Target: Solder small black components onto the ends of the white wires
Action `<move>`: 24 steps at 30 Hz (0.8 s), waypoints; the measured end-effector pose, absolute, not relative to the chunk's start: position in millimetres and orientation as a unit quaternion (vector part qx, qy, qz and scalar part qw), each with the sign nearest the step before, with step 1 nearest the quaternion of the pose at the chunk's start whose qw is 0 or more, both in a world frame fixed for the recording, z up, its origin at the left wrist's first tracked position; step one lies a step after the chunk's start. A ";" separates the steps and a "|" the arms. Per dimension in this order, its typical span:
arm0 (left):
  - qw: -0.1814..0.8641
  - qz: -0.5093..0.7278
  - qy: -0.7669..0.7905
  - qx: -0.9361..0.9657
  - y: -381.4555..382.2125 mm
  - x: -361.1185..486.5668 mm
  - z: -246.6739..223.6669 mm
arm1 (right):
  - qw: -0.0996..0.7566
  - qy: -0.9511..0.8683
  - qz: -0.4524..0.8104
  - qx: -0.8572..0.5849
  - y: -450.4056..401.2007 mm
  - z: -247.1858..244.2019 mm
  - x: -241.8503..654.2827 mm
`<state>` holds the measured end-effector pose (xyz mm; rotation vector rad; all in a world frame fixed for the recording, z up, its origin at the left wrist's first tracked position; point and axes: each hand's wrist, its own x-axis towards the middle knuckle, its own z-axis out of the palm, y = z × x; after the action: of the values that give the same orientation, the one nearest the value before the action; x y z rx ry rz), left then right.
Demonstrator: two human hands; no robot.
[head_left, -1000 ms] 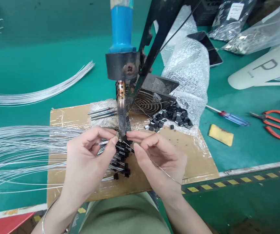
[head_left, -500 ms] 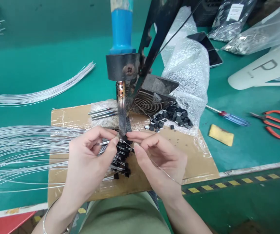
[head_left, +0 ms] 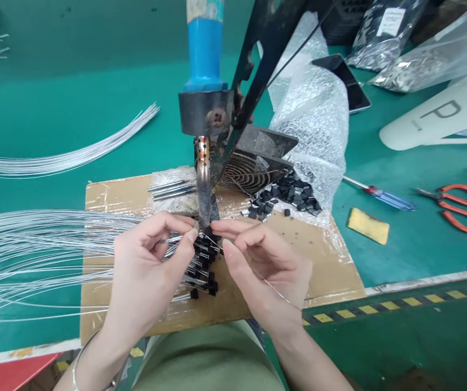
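A soldering iron (head_left: pixel 204 54) with a blue handle is clamped upright in a stand, its tip pointing down between my hands. My left hand (head_left: pixel 152 266) is closed in a pinch beside the tip, on what looks like the end of a thin white wire. My right hand (head_left: pixel 268 271) is closed on a thin strand of solder wire (head_left: pixel 272 285), which runs from the tip back across the palm. A small black piece lies at the right fingertips; its hold is partly hidden. Beneath the hands are several white wires (head_left: pixel 54 231) ending in black connectors (head_left: pixel 209 285).
Cardboard (head_left: pixel 323 260) covers the green table. Loose black connectors (head_left: pixel 294 193) lie on bubble wrap (head_left: pixel 319 119) behind my right hand. Further right are a yellow sponge (head_left: pixel 367 225), a screwdriver (head_left: pixel 392 198), red-handled scissors (head_left: pixel 464 203) and a white cup (head_left: pixel 421 117). The stand arm (head_left: pixel 253 81) rises overhead.
Both hands keep the same pinch at the iron's tip. The whole view has shifted very slightly; nothing else has visibly moved.
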<state>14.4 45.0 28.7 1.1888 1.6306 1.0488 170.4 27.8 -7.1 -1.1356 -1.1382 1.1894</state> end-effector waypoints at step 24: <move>0.409 0.417 0.651 0.486 42.7 14.2 29.7 | 0.533 -0.523 0.451 -0.489 27.4 -5.5 169.8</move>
<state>14.2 42.7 29.7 1.2231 1.6392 1.0492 169.8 27.4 -5.5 -1.1665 -1.2460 1.0745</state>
